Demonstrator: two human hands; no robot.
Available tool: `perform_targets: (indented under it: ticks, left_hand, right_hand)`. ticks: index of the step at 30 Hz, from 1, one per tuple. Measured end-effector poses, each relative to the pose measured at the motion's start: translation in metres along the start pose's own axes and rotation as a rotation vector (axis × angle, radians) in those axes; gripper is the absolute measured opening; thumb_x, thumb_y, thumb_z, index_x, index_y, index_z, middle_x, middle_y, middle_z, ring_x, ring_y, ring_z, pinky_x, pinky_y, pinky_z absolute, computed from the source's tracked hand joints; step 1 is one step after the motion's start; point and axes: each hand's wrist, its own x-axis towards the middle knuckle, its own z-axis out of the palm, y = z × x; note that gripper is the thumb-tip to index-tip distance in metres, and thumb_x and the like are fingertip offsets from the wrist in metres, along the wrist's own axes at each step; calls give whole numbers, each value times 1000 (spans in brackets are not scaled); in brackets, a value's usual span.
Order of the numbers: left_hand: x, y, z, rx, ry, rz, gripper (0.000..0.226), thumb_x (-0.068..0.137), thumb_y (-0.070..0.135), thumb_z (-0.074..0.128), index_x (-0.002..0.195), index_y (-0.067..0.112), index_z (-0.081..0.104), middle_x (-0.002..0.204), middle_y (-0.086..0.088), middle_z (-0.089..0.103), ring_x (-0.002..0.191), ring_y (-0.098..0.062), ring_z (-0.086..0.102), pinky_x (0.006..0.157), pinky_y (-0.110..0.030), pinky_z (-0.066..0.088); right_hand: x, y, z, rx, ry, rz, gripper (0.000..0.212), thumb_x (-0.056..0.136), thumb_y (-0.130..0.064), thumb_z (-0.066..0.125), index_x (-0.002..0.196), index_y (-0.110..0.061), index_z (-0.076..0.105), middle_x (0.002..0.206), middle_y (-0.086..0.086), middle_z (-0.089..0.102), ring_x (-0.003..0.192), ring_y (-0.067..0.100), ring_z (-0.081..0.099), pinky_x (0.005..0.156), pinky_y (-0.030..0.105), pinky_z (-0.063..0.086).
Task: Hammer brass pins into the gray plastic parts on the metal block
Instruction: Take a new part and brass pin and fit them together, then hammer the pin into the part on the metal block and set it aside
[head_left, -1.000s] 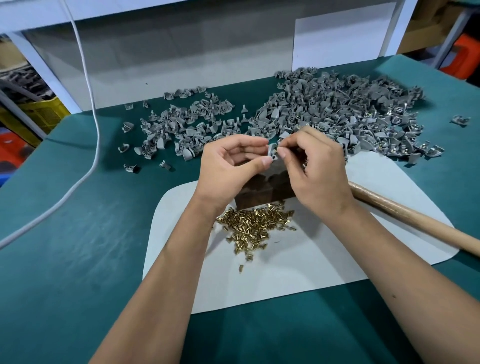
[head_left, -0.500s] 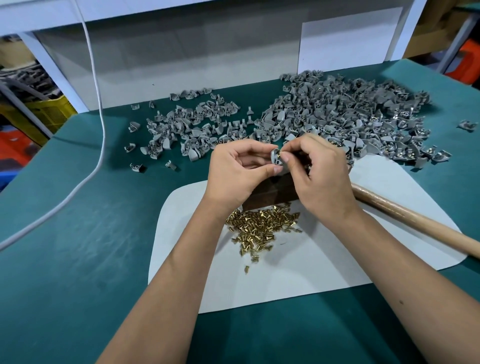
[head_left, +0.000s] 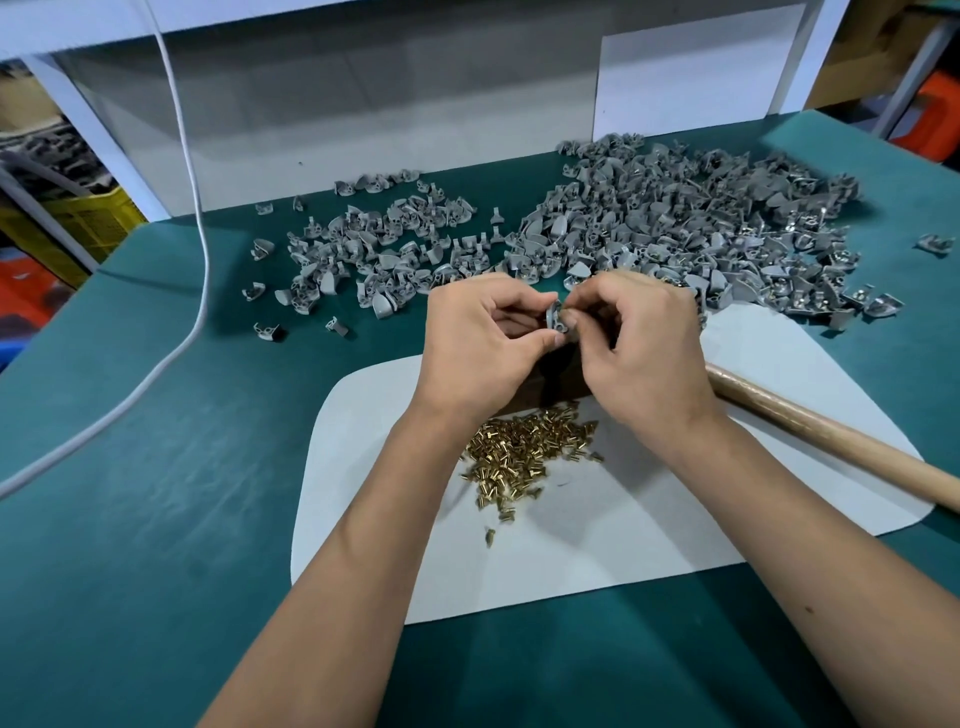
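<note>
A teal table (head_left: 156, 519) carries a white mat (head_left: 649, 530) below a grey back panel (head_left: 389, 104). Above the metal block (head_left: 558, 382), left hand (head_left: 483, 345) and right hand (head_left: 644, 348) pinch one gray plastic part (head_left: 557, 318); brass pins (head_left: 524, 457) lie near.

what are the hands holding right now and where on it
One gray plastic part, pinched at its left edge between the left hand thumb and fingers. The right hand fingers pinch at its right side; any pin there is hidden.
</note>
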Motion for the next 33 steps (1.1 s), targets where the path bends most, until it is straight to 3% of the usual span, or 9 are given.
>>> perform_targets:
  ticks: [5, 8, 12, 15, 18, 21, 26, 31, 33]
  left_hand:
    - [-2, 0, 1, 11, -8, -17, 36, 69, -5, 89, 94, 18, 77, 85, 0, 76, 78, -13, 76, 76, -26, 62]
    - [-3, 1, -2, 42, -55, -3, 44, 72, -4, 88, 108, 18, 75, 86, -2, 75, 79, -11, 74, 77, -22, 61]
    - [-1, 1, -7, 182, -86, 66, 29, 81, 11, 85, 110, 15, 79, 94, 9, 74, 92, -4, 71, 88, -19, 57]
    - [3, -5, -14, 365, -146, 118, 17, 92, 22, 76, 108, 23, 80, 110, 13, 72, 118, -7, 55, 104, -13, 37]
    - [5, -15, -20, 351, -190, -2, 16, 94, 23, 73, 107, 30, 79, 127, 12, 69, 134, -15, 44, 116, -28, 28]
    - [5, -18, -23, 225, -188, -90, 21, 91, 16, 76, 104, 32, 79, 129, 9, 69, 133, -14, 50, 118, -44, 34]
    - [3, -18, -26, 83, -168, -198, 20, 85, 13, 82, 104, 21, 82, 125, 9, 71, 112, 4, 64, 106, -38, 51]
    - [2, -18, -26, 61, -119, -209, 9, 80, 14, 86, 85, 20, 80, 120, 11, 73, 113, -4, 66, 104, -46, 51]
    - [2, -18, -25, 62, -124, -209, 9, 80, 14, 85, 79, 20, 78, 119, 10, 74, 113, -4, 65, 105, -45, 50]
  right_hand:
    - [3, 3, -1, 11, -26, 17, 7, 86, -6, 73, 89, -11, 77, 85, -2, 72, 78, 9, 62, 75, 10, 45]
    - [7, 5, -4, 16, -87, 17, 7, 88, -8, 74, 92, -12, 78, 87, -2, 72, 80, 10, 62, 76, 5, 41]
    - [12, 10, -22, 34, -140, 24, 12, 95, -21, 69, 93, -15, 79, 82, -5, 70, 75, 10, 62, 68, 12, 43]
    - [20, 27, -44, -96, -145, 180, 12, 95, -27, 70, 87, -21, 75, 76, -6, 70, 72, 12, 64, 68, 24, 47]
    - [23, 46, -65, -399, -372, 378, 16, 91, -21, 71, 76, -22, 65, 77, -2, 67, 74, 20, 64, 71, 34, 52]
    - [22, 51, -76, -523, -592, 441, 8, 88, -21, 69, 81, -16, 69, 83, 9, 71, 76, 26, 64, 73, 39, 58]
    - [19, 49, -79, -531, -732, 393, 28, 86, -42, 76, 78, -15, 73, 75, 6, 72, 71, 24, 67, 69, 40, 60]
    - [18, 54, -80, -583, -732, 339, 32, 93, -32, 71, 69, -11, 67, 66, 7, 66, 63, 24, 61, 56, 32, 47]
    - [24, 51, -85, -476, -666, 374, 32, 98, -25, 64, 70, -11, 65, 68, 9, 67, 64, 28, 63, 58, 37, 51]
